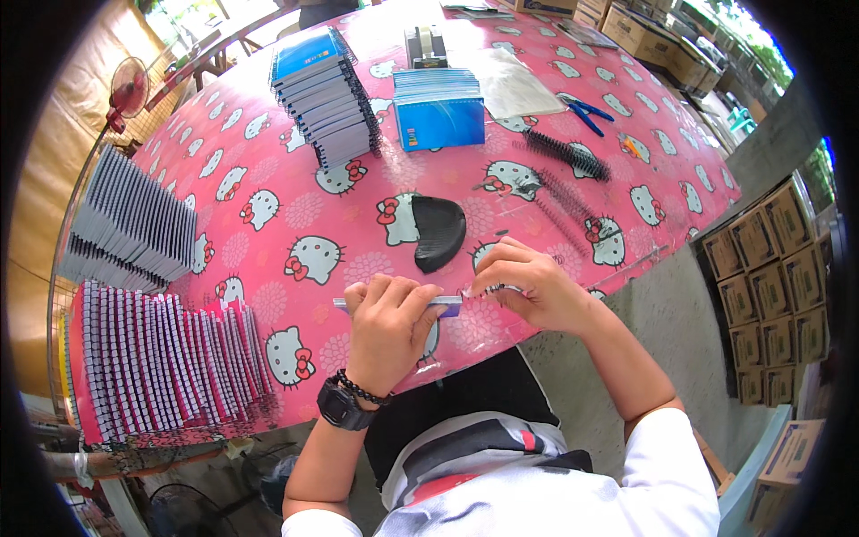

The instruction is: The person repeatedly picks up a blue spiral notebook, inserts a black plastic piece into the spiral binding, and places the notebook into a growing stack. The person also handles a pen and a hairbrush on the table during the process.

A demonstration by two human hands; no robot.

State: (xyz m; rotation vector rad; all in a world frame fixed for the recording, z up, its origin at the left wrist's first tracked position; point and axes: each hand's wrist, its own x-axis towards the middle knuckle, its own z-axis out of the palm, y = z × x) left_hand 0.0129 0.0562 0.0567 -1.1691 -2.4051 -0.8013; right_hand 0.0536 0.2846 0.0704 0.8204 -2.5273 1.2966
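Near the table's front edge my left hand (386, 322) is closed over a thin notebook (453, 307), its fingers on top and the thumb at the near side. The notebook's pages show as a pale edge, with a blue-purple cover below. Beside the notebook's right end my right hand (540, 288) pinches a dark spiral binding coil (494, 289). Whether the coil runs through the notebook's holes is too small to tell. Just beyond my hands lies a black, rounded, ridged object (440, 233). Loose black spiral coils (565, 156) lie farther right on the table.
Spiral notebooks stand stacked at left, some with pink covers (161, 358), others grey-edged (130, 219). Farther back are a tall notebook stack (327, 112), blue-covered booklets (438, 123), a tape dispenser (425, 46) and blue-handled pliers (588, 115). Cardboard boxes (769, 295) stand at right.
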